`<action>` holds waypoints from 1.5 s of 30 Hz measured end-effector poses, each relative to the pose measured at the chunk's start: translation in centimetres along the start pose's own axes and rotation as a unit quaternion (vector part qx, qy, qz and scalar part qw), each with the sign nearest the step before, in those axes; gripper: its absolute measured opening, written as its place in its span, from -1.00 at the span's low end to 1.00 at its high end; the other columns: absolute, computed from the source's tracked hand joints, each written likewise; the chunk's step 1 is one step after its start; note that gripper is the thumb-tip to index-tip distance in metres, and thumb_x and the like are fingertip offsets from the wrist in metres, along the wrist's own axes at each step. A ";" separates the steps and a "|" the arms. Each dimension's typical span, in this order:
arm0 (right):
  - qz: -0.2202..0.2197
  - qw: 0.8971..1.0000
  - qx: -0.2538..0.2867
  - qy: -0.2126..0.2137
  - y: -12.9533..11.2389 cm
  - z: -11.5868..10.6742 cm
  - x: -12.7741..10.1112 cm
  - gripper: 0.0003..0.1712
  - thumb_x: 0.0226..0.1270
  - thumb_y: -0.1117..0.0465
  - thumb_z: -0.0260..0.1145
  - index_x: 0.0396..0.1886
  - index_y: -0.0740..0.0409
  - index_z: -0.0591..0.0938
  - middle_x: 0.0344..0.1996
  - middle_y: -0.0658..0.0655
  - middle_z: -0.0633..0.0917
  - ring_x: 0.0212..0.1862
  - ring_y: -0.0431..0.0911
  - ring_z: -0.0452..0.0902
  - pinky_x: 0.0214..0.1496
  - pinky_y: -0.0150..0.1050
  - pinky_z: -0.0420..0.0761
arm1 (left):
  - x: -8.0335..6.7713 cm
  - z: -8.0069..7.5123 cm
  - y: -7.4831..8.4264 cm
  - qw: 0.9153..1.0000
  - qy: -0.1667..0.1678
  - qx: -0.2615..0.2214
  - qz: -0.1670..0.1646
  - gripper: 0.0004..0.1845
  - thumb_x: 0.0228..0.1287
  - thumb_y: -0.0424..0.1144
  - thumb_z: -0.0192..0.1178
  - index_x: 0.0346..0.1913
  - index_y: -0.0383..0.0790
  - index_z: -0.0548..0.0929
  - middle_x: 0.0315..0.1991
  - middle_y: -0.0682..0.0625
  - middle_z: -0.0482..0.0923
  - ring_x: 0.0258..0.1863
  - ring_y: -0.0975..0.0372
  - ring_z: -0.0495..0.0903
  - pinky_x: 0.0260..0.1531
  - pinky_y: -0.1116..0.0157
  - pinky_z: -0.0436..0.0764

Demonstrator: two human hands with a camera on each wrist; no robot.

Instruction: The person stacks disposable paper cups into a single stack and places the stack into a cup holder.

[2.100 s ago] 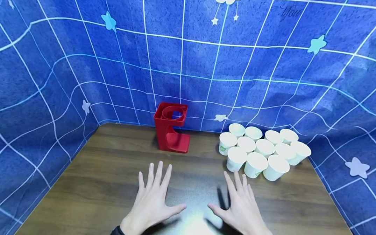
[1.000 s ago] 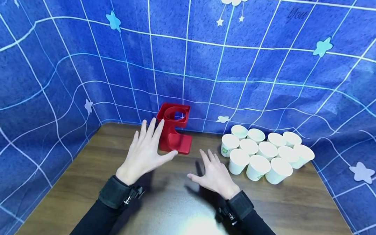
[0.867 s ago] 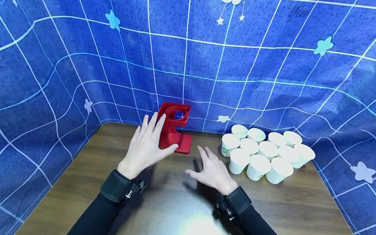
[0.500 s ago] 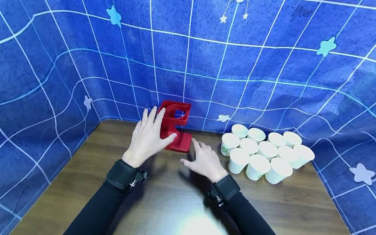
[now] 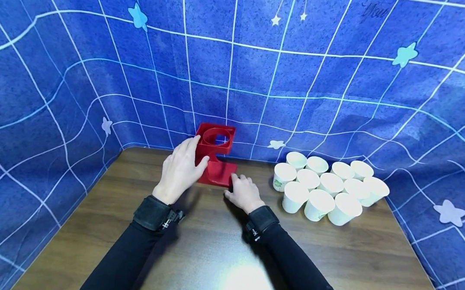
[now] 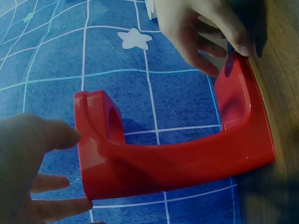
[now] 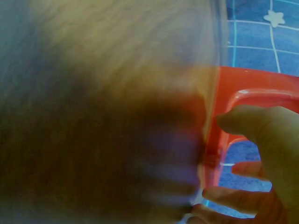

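A red C-shaped plastic stand (image 5: 221, 174) has a ring in its top and a flat base, near the table's back edge. My left hand (image 5: 178, 168) is at its upper left side, fingers extended; in the left wrist view the thumb and a fingertip touch the top part's edge. My right hand (image 5: 246, 194) has curled fingers at the base's front right corner. That right hand (image 6: 196, 32) pinches the base edge between thumb and fingers. In the right wrist view, a blurred close surface covers most of the picture beside the red stand (image 7: 261, 79).
Several white paper cups (image 5: 319, 206) stand close together on the right of the wooden table (image 5: 137, 175). A blue cloth (image 5: 251, 68) with white grid lines and stars hangs behind and at both sides.
Both hands have moved forward to the red stand. The right hand has gone left and its fingers have curled at the base. The stand and cups have not visibly moved.
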State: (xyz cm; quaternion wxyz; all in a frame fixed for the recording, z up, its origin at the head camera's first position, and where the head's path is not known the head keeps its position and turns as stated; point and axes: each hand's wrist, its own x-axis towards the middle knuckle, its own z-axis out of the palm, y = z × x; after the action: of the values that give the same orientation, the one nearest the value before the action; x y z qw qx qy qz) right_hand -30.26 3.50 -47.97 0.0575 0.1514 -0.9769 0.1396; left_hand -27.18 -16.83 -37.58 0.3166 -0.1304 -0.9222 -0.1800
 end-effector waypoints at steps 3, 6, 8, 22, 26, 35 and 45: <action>-0.019 0.999 -0.020 0.018 0.0 0.3 0.1 -0.59 0.34 -0.02 0.42 0.09 0.05 0.65 -0.06 0.26 0.72 -0.06 0.23 0.64 -0.10 0.12 0.68 | 0.1 0.2 0.1 1.000 0.009 0.001 -0.002 -0.41 0.34 -0.10 0.31 0.36 -0.28 0.53 0.25 -0.27 0.58 0.16 -0.15 0.63 -0.08 -0.16 0.70; -0.037 0.998 -0.031 0.037 0.1 0.6 0.2 -0.78 0.38 0.09 0.38 -0.04 0.02 0.72 -0.12 0.24 0.73 -0.12 0.22 0.63 -0.17 0.11 0.69 | 0.1 0.3 0.3 1.000 0.008 0.002 -0.014 -0.52 0.35 -0.16 0.29 0.28 -0.25 0.60 0.25 -0.28 0.57 0.14 -0.17 0.63 -0.13 -0.19 0.70; -0.047 0.997 -0.031 0.048 0.2 0.7 0.3 -0.84 0.38 0.16 0.37 -0.10 0.01 0.76 -0.16 0.23 0.74 -0.15 0.22 0.63 -0.20 0.10 0.69 | 0.0 0.3 0.3 1.000 0.009 0.003 -0.021 -0.58 0.37 -0.19 0.27 0.24 -0.22 0.64 0.24 -0.28 0.58 0.09 -0.18 0.65 -0.19 -0.19 0.71; -0.068 0.995 -0.036 0.070 0.3 0.2 0.1 -0.93 0.26 0.13 0.49 -0.28 -0.06 0.83 -0.25 0.18 0.79 -0.20 0.18 0.62 -0.22 0.07 0.67 | 0.1 -0.1 0.4 0.999 0.032 -0.011 -0.037 -0.85 0.44 -0.26 0.25 -0.01 -0.14 0.69 0.04 -0.21 0.60 -0.07 -0.14 0.64 -0.32 -0.12 0.68; -0.075 0.994 -0.031 0.066 0.3 -0.1 -0.4 -0.96 0.25 0.14 0.49 -0.36 -0.03 0.81 -0.28 0.18 0.79 -0.22 0.18 0.62 -0.23 0.08 0.67 | -0.1 -0.4 0.6 0.999 0.030 -0.016 -0.039 -0.88 0.46 -0.25 0.24 -0.06 -0.16 0.70 0.02 -0.20 0.62 -0.07 -0.12 0.66 -0.30 -0.12 0.69; -0.089 0.995 0.000 0.047 0.6 -0.3 -1.4 -0.95 0.23 0.19 0.52 -0.39 0.02 0.78 -0.32 0.17 0.78 -0.23 0.17 0.61 -0.20 0.07 0.68 | -1.0 -0.6 0.9 0.999 0.012 -0.021 -0.041 -0.84 0.47 -0.22 0.24 -0.05 -0.23 0.68 0.00 -0.20 0.57 -0.06 -0.06 0.64 -0.32 -0.07 0.72; -0.127 0.991 0.031 0.027 1.6 -0.8 -2.5 -0.95 0.23 0.25 0.51 -0.36 0.05 0.77 -0.42 0.08 0.75 -0.24 0.06 0.70 -0.15 -0.07 0.70 | -2.3 -1.6 1.9 0.999 0.012 -0.033 -0.027 -0.84 0.44 -0.22 0.28 -0.07 -0.23 0.68 -0.03 -0.19 0.58 -0.08 -0.04 0.63 -0.41 -0.04 0.71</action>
State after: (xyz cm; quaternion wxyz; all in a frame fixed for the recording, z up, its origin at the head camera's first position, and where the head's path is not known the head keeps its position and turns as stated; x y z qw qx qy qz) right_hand -28.33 5.94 -47.98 0.0967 0.2725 -0.9428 0.1658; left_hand -23.92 -16.05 -37.38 0.3178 -0.1137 -0.9152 -0.2199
